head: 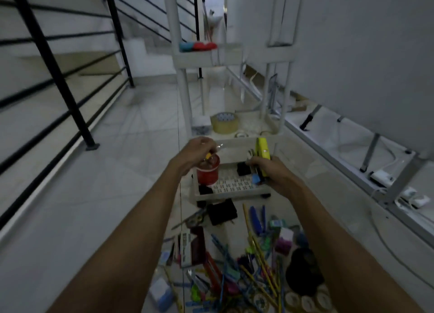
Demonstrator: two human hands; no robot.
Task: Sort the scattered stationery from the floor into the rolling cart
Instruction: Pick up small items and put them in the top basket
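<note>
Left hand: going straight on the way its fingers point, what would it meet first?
Probably the red cup on the cart's lowest tray: the left hand sits just above its mouth, pinching a yellow-tipped item aimed into it. Depth is uncertain from one view.

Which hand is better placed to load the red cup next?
Left. The left hand is directly above the red cup, pinching a yellow-tipped item; the right hand grips a yellow stapler beside it.

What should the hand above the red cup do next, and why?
Probably lower slightly and let go. The left hand pinches a small yellow-tipped item right over the open red cup, which stands in the bottom tray of the cart, so dropping it in fits the sorting. The right hand holds a yellow stapler.
</note>
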